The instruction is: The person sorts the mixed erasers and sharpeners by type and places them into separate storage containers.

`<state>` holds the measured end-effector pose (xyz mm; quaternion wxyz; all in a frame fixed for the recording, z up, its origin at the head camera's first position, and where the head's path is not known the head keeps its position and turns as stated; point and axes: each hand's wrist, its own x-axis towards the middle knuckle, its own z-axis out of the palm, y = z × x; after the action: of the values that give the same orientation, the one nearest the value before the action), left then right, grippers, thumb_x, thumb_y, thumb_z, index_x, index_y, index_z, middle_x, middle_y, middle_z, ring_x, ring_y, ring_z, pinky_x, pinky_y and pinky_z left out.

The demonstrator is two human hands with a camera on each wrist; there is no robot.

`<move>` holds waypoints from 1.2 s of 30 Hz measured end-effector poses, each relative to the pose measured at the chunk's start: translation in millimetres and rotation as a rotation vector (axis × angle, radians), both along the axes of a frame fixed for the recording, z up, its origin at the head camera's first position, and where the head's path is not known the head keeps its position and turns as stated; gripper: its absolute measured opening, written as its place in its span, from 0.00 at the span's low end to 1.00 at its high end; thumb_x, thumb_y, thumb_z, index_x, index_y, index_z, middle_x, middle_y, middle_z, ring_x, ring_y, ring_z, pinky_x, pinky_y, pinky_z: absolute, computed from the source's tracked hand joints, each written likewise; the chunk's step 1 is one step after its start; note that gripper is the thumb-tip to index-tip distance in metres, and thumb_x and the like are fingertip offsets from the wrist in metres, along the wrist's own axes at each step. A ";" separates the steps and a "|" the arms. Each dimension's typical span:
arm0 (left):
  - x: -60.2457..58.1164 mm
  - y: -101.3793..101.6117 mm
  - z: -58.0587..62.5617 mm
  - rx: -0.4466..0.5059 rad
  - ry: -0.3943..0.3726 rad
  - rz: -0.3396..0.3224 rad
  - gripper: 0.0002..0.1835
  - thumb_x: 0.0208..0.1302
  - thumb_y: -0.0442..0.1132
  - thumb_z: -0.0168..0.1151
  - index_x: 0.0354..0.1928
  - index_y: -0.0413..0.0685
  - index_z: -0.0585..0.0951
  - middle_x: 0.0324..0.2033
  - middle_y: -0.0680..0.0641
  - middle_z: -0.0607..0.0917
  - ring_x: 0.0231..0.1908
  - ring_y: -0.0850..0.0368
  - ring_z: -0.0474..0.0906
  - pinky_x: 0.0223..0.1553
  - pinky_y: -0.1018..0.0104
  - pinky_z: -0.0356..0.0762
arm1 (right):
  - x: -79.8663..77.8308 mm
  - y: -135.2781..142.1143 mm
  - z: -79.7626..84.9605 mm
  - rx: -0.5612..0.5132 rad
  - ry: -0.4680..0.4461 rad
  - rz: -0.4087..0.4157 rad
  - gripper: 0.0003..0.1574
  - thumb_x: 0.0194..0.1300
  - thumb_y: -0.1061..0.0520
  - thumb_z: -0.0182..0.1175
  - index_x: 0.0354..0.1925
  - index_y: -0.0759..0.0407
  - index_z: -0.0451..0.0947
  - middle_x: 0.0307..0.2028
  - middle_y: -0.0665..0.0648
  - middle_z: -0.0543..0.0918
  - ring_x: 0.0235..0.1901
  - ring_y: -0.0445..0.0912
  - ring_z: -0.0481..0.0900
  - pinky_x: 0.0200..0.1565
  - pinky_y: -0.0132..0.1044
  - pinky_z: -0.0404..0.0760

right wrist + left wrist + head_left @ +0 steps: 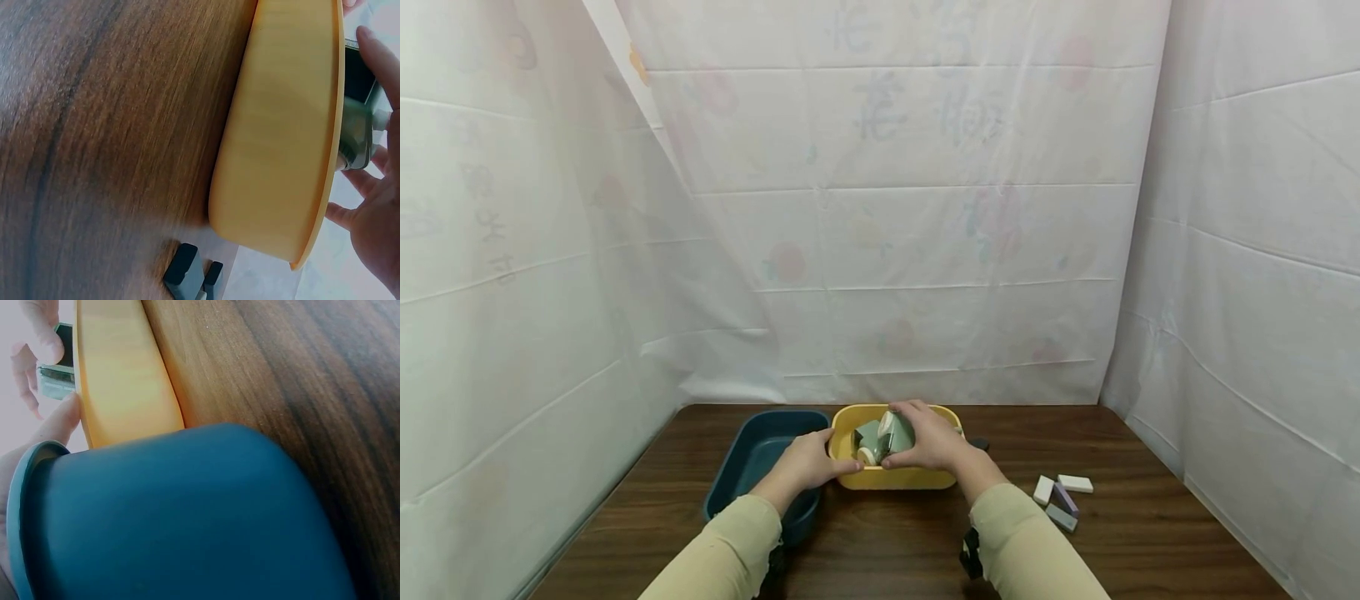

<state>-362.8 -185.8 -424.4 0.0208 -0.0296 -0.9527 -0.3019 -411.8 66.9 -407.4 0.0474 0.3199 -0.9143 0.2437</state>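
Observation:
Near the back middle of the table stands a yellow plastic basin (910,479) with several square-sided green jars in it. My right hand (932,442) reaches over its rim and holds a green jar (902,435) with a pale round lid, thumb on the near side and fingers beyond. Another green jar (867,435) lies beside it in the basin. My left hand (807,461) spans the basin's left front corner, its thumb along the near rim. In the right wrist view, the basin wall (281,125) hides the lower part of the jars.
To the left, a dark blue basin (741,454) stands under my left forearm, close against the yellow one. On the right lie several small blocks, among them a white block (1075,483), a purple block (1064,498) and a grey block (1062,518). White sheeting (925,333) surrounds the table.

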 end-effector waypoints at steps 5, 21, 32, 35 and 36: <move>2.8 0.3 2.1 -0.005 0.004 0.000 0.50 0.51 0.64 0.76 0.68 0.37 0.74 0.54 0.40 0.83 0.46 0.49 0.80 0.50 0.48 0.79 | 1.1 3.1 3.6 -0.023 -0.014 0.017 0.60 0.53 0.30 0.74 0.76 0.50 0.64 0.70 0.56 0.67 0.66 0.56 0.69 0.60 0.55 0.74; 4.0 0.2 4.6 -0.021 0.006 0.001 0.50 0.52 0.63 0.76 0.69 0.36 0.74 0.57 0.38 0.82 0.50 0.45 0.80 0.52 0.46 0.78 | -2.0 6.6 4.1 -0.011 0.004 0.016 0.57 0.55 0.33 0.74 0.75 0.53 0.66 0.69 0.57 0.69 0.66 0.55 0.69 0.62 0.55 0.73; 4.5 -0.7 7.0 -0.008 -0.004 -0.012 0.48 0.52 0.63 0.76 0.67 0.37 0.75 0.52 0.41 0.84 0.44 0.50 0.80 0.47 0.49 0.79 | -0.7 6.0 6.0 0.016 0.036 0.037 0.58 0.55 0.32 0.74 0.75 0.54 0.65 0.69 0.57 0.69 0.67 0.55 0.69 0.63 0.55 0.72; 4.2 -2.4 8.4 -0.008 -0.010 -0.015 0.47 0.52 0.63 0.76 0.67 0.37 0.76 0.50 0.42 0.84 0.42 0.51 0.79 0.46 0.49 0.80 | -1.1 6.7 7.6 0.009 0.028 0.031 0.57 0.56 0.32 0.73 0.75 0.52 0.65 0.70 0.57 0.69 0.67 0.55 0.69 0.63 0.54 0.73; 4.0 -3.3 9.0 -0.015 -0.011 -0.014 0.47 0.52 0.63 0.76 0.67 0.37 0.76 0.50 0.42 0.84 0.43 0.51 0.79 0.47 0.49 0.80 | -1.2 7.2 8.8 0.008 0.028 0.027 0.57 0.56 0.32 0.73 0.75 0.52 0.65 0.70 0.57 0.68 0.67 0.55 0.68 0.63 0.55 0.73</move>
<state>-358.8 -189.0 -415.4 0.0134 -0.0350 -0.9547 -0.2953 -413.1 74.1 -398.7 0.0556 0.3359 -0.9101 0.2362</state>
